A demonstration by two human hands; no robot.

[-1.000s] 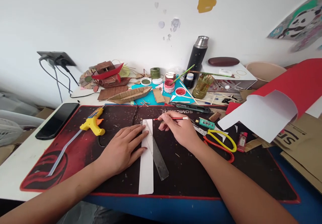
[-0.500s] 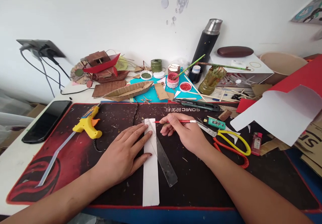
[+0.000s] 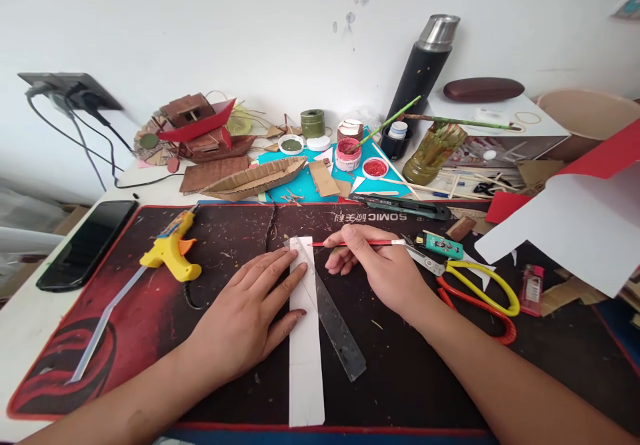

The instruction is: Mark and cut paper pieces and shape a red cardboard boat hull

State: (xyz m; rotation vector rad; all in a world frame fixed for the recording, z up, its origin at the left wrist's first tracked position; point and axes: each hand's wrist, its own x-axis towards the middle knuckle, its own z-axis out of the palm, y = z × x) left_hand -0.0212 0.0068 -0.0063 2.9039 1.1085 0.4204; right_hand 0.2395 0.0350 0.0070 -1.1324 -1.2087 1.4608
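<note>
My left hand (image 3: 253, 305) lies flat with fingers spread, pressing on a clear ruler (image 3: 343, 335) and a white paper strip (image 3: 306, 385). The ruler crosses the strip at a slant, its lower end resting on the dark mat. In my right hand (image 3: 377, 262) a red pencil (image 3: 330, 243) is gripped between thumb and fingers. Its tip is at the right edge of the strip, near the top end and beside the ruler. The pencil's white end points right, towards scissors (image 3: 435, 265) with yellow and red handles.
A yellow glue gun (image 3: 173, 252) and a phone (image 3: 90, 245) lie at left. Behind stand a cardboard boat hull (image 3: 255, 180), paint pots (image 3: 349, 155), a brush jar (image 3: 433, 155) and a black thermos (image 3: 420, 72). A cutter (image 3: 400, 206), lighter (image 3: 532, 290) and curled paper (image 3: 565, 232) are at right.
The camera view has shifted slightly. Both hands keep nearly the same pose on the strip and ruler, and the pencil tip has moved slightly, from the ruler's edge to the strip's right edge.
</note>
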